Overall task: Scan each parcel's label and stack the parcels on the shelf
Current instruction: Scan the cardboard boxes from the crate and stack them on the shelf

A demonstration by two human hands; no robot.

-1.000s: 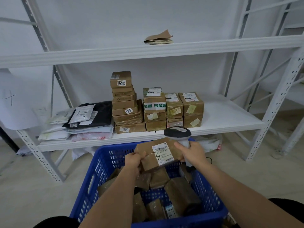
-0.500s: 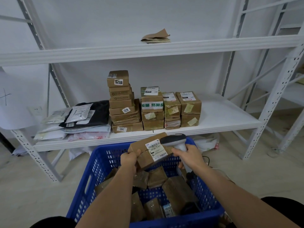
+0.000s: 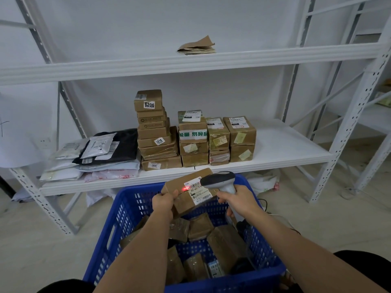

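Head camera looks down over a blue crate [image 3: 118,210] parked in front of a white shelf [image 3: 285,144]. Up front, the left hand [image 3: 165,203] grips a brown parcel [image 3: 182,185] by its left end, fingers curled round the edge, holding it above the crate with its white label [image 3: 200,192] facing up. Right beside it, the right hand [image 3: 240,200] is wrapped round the handle of a grey scanner [image 3: 218,179], whose head sits over the right part of the label. A red spot of light glows on the parcel at the label's left edge, just by the barcode.

Down in the crate lie more brown parcels [image 3: 201,227], jumbled at angles, one near the bottom showing a small white label.

On the shelf behind, four stacks of brown boxes stand side by side. The tallest stack [image 3: 155,132], on the left, carries tags reading 6206, 1218 and 300. Next to it a stack [image 3: 192,138] has green printed tape across its upper box, then two shorter stacks [image 3: 231,139] with yellowish stickers. Left of the boxes lies a pile of flat mail bags [image 3: 93,157], white, grey and black. On the shelf board above rests a folded brown paper packet [image 3: 197,46].
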